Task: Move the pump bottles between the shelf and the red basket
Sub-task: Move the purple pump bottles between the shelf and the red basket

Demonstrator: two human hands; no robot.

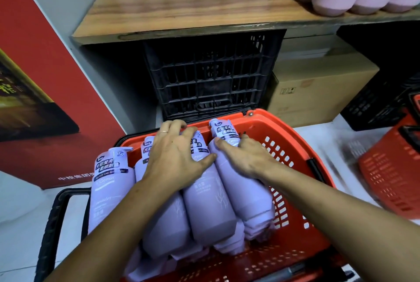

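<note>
Steady with the left hand (175,154), flat and fingers wide, the lilac plastic pump bottles (204,202) packed along the red plastic basket's (268,121) left wall. Lift the rightmost bottle (241,190), right hand's (247,156) fingers seemingly wrapped round its shoulder, straight up towards the wooden shelf (181,13).

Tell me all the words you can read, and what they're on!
"光彩莹亮 柔顺飘逸": labels on leftmost bottle and rightmost bottle.
"GLOSSY AND REVITALIZED": leftmost bottle's label.
"中粮集团": red board, the rest is hidden.
Cardboard box marks and faint bottle print: too blurred.
</note>
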